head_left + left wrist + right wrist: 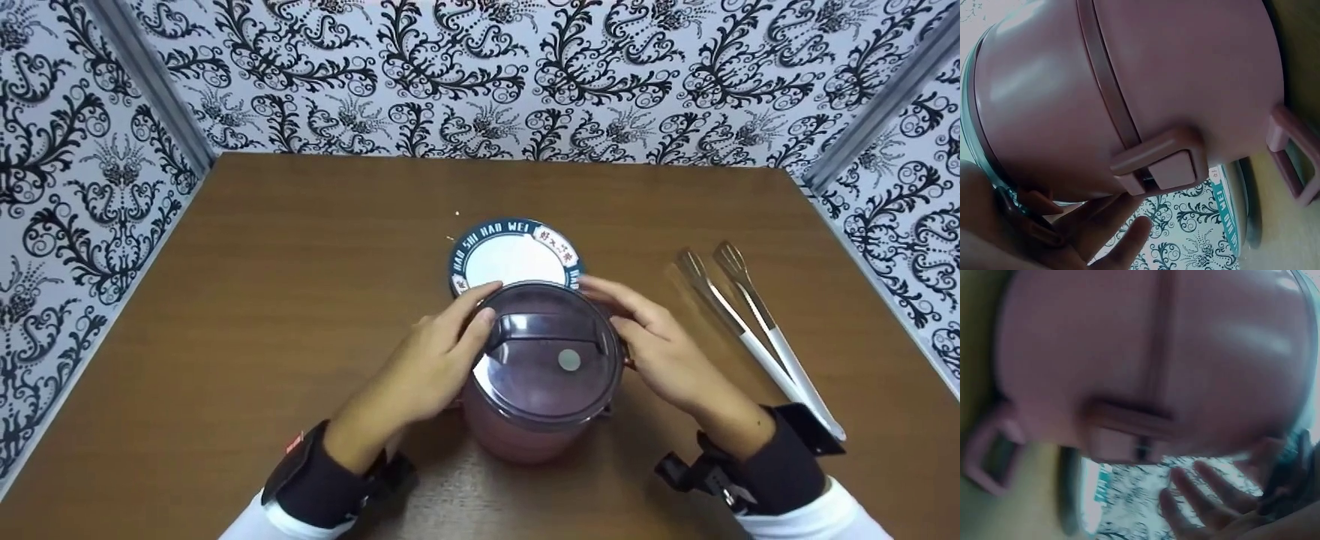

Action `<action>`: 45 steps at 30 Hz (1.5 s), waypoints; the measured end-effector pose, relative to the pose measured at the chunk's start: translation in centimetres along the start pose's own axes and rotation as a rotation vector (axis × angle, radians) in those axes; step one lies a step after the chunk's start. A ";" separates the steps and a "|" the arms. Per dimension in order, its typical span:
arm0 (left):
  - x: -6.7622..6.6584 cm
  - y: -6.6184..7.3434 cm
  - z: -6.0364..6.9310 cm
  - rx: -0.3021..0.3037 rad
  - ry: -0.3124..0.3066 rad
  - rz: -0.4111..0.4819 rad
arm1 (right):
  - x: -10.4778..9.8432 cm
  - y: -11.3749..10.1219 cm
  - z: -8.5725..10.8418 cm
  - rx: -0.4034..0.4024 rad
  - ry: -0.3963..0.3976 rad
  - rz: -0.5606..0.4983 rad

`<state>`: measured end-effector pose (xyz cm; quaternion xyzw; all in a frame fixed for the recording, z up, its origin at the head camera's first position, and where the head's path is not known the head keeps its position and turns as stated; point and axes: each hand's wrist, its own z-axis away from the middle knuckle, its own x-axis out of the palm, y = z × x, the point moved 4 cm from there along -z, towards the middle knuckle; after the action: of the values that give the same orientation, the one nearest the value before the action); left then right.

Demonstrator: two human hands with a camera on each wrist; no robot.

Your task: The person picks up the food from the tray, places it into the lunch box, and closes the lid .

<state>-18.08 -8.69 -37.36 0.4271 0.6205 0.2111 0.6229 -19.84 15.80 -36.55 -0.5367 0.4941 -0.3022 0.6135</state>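
A pink lunch container (517, 442) with a see-through, dark-rimmed lid (540, 386) stands upright in front of me. My left hand (431, 364) holds the lid's left edge, its thumb lying over the top beside the raised handle (551, 326). On the opposite side, my right hand (667, 356) grips the lid's edge near a clip, with several fingers spread behind the container. In the left wrist view, a dark clip (1030, 222) sticks out beside the hand. Side latches (1171, 171) and a lower loop handle (1300, 154) show on the pink body.
Behind the container lies a white plate (517, 259) with a blue lettered rim, partly hidden. Tongs (765, 358) with white handles lie spread on the right side of the brown table (300, 300). Patterned walls (480, 75) stand along the back and sides.
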 end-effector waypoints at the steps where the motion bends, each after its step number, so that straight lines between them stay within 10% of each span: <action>1: 0.1 0.0 -0.1 0.000 -0.007 0.027 | -0.2 -0.3 -0.2 -0.011 0.015 0.033; 7: 0.3 0.4 -1.6 0.067 0.019 0.225 | 0.2 -1.8 -1.2 -0.084 0.118 0.081; 20: 2.1 -0.4 -2.1 0.157 0.024 0.615 | 2.5 0.7 -1.4 -0.077 0.042 -0.268; 45: 2.5 -0.7 -2.0 0.163 0.063 0.791 | 2.6 0.4 -1.7 -0.079 0.055 -0.316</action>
<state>-19.81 -6.52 -39.09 0.6743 0.4419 0.3975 0.4383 -20.63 12.92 -37.61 -0.6231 0.4316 -0.3897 0.5230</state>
